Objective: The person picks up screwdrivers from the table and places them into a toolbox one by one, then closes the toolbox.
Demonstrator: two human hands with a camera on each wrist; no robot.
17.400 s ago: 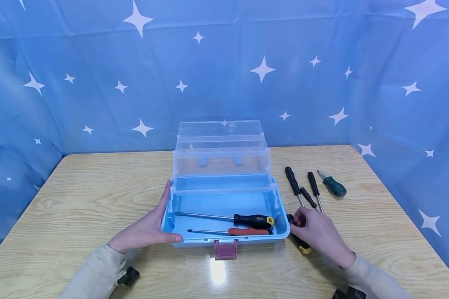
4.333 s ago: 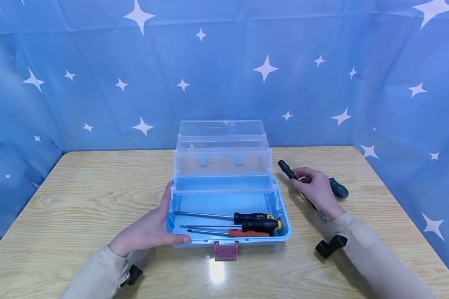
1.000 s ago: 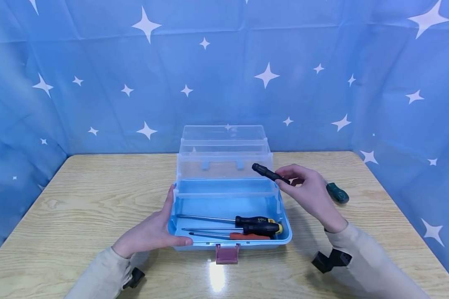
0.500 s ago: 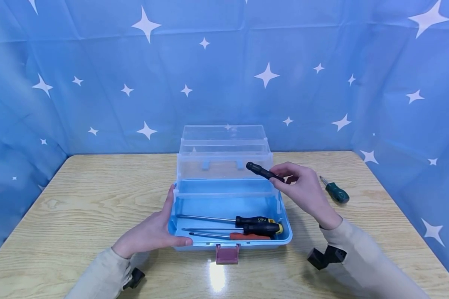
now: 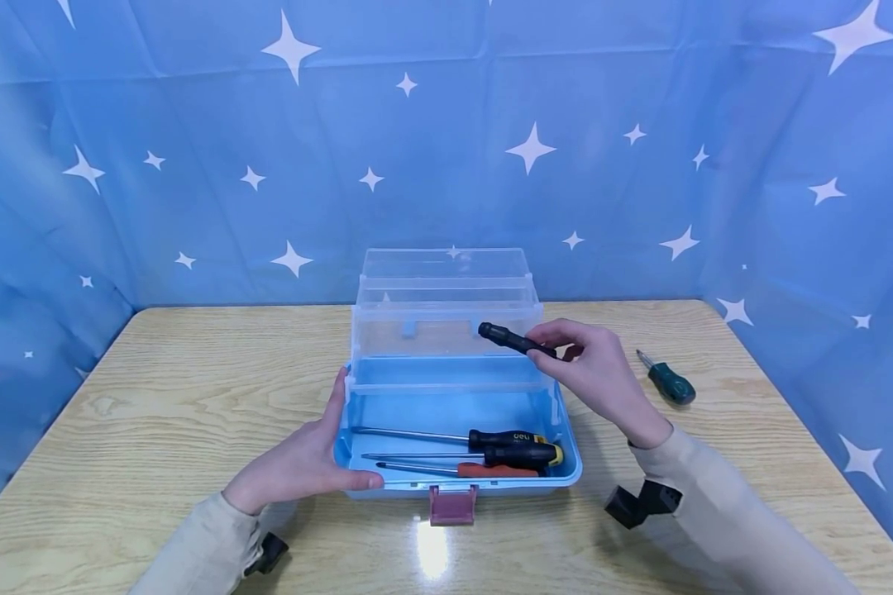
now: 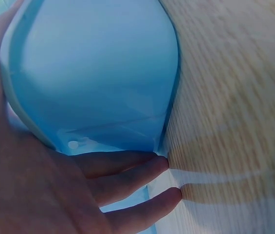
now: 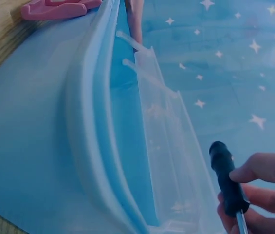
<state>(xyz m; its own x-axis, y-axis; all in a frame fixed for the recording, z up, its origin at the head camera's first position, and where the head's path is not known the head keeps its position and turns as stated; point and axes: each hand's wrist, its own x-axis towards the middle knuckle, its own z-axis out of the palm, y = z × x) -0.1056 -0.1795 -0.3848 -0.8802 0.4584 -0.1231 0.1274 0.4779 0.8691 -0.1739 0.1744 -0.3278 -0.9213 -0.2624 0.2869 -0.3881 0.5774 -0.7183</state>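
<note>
head | right hand (image 5: 603,376) pinches slim black screwdriver (image 5: 508,338) | glossy blue toolbox (image 5: 565,463)

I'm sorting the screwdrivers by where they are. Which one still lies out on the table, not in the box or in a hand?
The green-handled screwdriver, alone on the table right of the right hand.
</note>
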